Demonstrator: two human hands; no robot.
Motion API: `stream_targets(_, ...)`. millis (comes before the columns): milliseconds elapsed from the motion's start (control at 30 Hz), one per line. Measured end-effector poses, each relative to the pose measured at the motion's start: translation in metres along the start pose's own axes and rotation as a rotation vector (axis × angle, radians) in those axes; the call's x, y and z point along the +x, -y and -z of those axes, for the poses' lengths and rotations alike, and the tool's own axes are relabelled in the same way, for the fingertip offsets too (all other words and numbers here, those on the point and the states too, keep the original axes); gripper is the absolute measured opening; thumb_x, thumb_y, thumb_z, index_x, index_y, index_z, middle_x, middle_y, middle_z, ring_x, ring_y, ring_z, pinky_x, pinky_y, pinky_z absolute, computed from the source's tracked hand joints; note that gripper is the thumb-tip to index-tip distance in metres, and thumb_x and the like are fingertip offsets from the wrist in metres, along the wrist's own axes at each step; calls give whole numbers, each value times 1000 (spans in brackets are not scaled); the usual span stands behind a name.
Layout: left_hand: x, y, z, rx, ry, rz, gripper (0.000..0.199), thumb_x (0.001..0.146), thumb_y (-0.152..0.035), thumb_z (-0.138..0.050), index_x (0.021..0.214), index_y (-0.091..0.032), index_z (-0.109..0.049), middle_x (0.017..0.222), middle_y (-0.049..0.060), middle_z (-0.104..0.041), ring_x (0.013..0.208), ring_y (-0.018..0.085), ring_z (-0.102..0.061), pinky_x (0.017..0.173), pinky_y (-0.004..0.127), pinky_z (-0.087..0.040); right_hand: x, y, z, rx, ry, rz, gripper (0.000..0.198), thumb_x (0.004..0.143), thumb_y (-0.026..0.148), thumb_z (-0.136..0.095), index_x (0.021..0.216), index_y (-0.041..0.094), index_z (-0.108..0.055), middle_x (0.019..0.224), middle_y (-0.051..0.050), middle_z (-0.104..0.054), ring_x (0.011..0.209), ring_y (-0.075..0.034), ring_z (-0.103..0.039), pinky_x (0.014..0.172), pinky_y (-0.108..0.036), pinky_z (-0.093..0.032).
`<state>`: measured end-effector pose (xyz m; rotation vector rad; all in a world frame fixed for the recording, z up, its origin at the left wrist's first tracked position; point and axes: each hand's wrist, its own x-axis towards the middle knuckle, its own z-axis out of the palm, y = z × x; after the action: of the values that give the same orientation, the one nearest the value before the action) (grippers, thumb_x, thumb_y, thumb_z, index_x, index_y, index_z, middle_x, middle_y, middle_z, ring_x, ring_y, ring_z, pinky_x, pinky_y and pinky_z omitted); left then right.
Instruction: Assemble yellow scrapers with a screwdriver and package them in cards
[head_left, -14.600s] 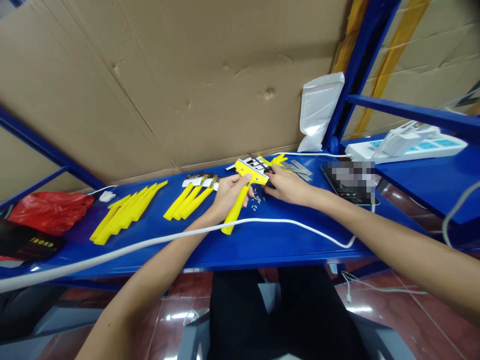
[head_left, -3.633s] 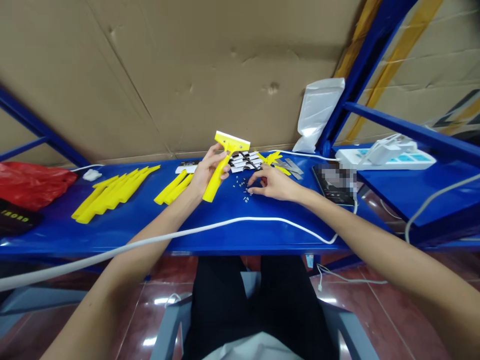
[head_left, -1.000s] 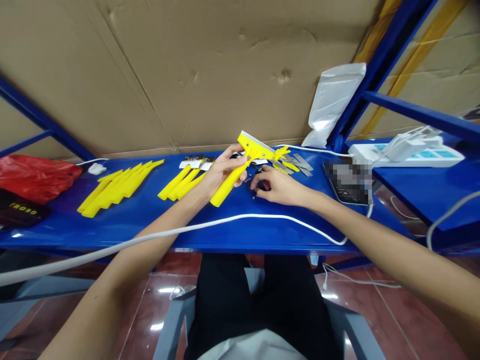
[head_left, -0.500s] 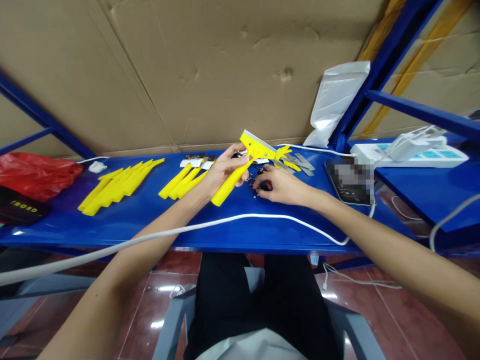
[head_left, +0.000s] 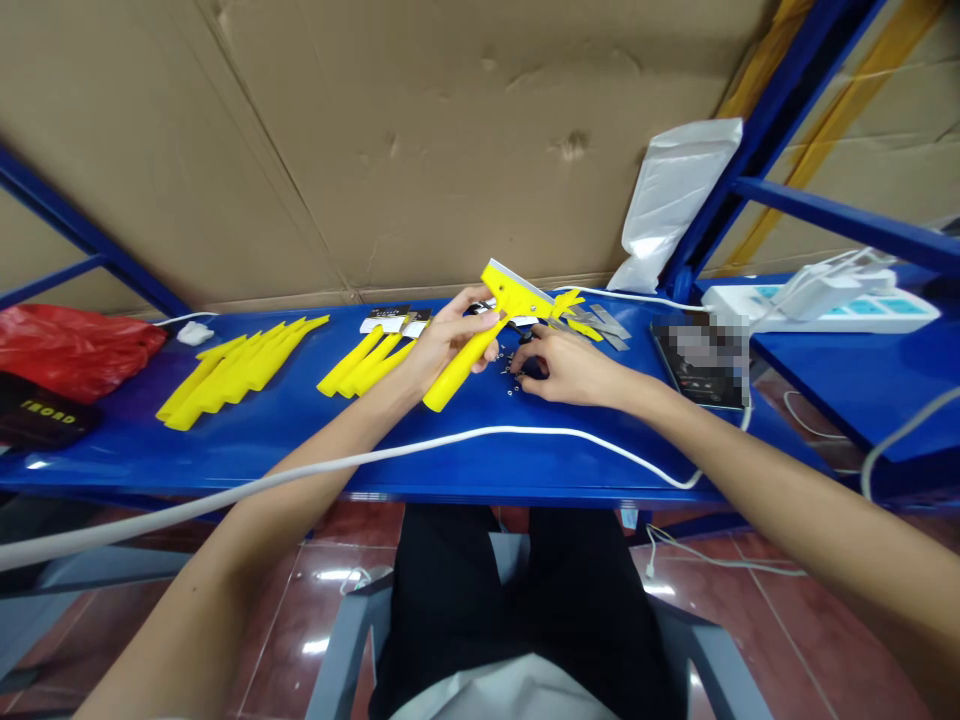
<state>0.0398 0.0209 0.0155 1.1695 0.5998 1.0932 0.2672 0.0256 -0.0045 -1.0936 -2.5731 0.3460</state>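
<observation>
A yellow scraper (head_left: 463, 372) is in my left hand (head_left: 452, 338), tilted with its wide head up and to the right. A light metal edge runs along that head. My right hand (head_left: 570, 365) rests low over the table with its fingers curled in toward small metal nuts or screws (head_left: 510, 391). A black object, partly hidden, lies under these fingers, and I cannot make out what the fingertips pinch. Beyond the right hand lie flat grey blades (head_left: 609, 326) and small yellow plastic pieces (head_left: 583, 329).
Several yellow handles (head_left: 240, 372) lie on the blue table (head_left: 420, 462) at left, with more carded yellow tools (head_left: 364, 366) nearer. A white cable (head_left: 480, 432) crosses the front. A phone (head_left: 697, 370), power strip (head_left: 832, 310) and red bag (head_left: 82, 345) flank the work area.
My right hand has shifted very slightly to the right above the small parts. The left hand and the scraper are almost still.
</observation>
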Motion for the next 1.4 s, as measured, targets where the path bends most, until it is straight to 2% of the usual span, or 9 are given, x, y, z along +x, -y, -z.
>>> stream_targets(133, 1, 2, 2, -8, -1, -6, 51, 80, -27, -90, 121, -23, -60, 96, 0, -73, 55, 13, -72, 39, 19, -43, 0, -2, 0, -8, -6, 6, 26, 90, 25, -73, 112, 20, -86, 112, -11, -72, 81, -21, -63, 84, -37, -48)
stream_targets(400, 1, 3, 2, 3, -3, 12, 54, 79, -26, -91, 122, -23, -59, 96, 1, -73, 56, 14, -73, 39, 20, -43, 0, -4, -1, -2, -17, -1, 22, 87, 23, -72, 105, 20, -85, 115, -10, -72, 79, -19, -62, 78, -34, -48)
stream_targets(767, -1, 1, 0, 10, -2, 13, 49, 79, -25, -90, 119, -23, -62, 98, 1, -73, 55, 13, -72, 40, 21, -44, -1, -4, 0, -47, -48, -25, 20, 88, 30, -74, 103, 21, -83, 113, -12, -70, 90, -26, -64, 83, -39, -50)
stream_targets(1000, -1, 1, 0, 29, 5, 2, 49, 81, -28, -90, 121, -23, -61, 93, 1, -74, 56, 14, -73, 40, 20, -44, -1, -3, 2, -32, -26, -41, 16, 88, 27, -73, 99, 22, -82, 109, -10, -69, 89, -24, -63, 82, -37, -47)
stream_targets(1267, -1, 2, 0, 27, 0, 6, 48, 80, -27, -90, 119, -23, -61, 93, 1, -74, 55, 14, -72, 39, 20, -44, -1, -5, 3, -56, 1, -35, 16, 89, 31, -73, 99, 23, -82, 107, -10, -69, 93, -25, -64, 83, -36, -49)
stream_targets(1400, -1, 1, 0, 29, 8, 6, 49, 81, -27, -90, 120, -23, -61, 100, 2, -75, 56, 14, -73, 39, 20, -45, -2, -6, 5, -38, 24, -25, 19, 89, 31, -74, 102, 21, -82, 107, -11, -69, 87, -24, -65, 84, -37, -50)
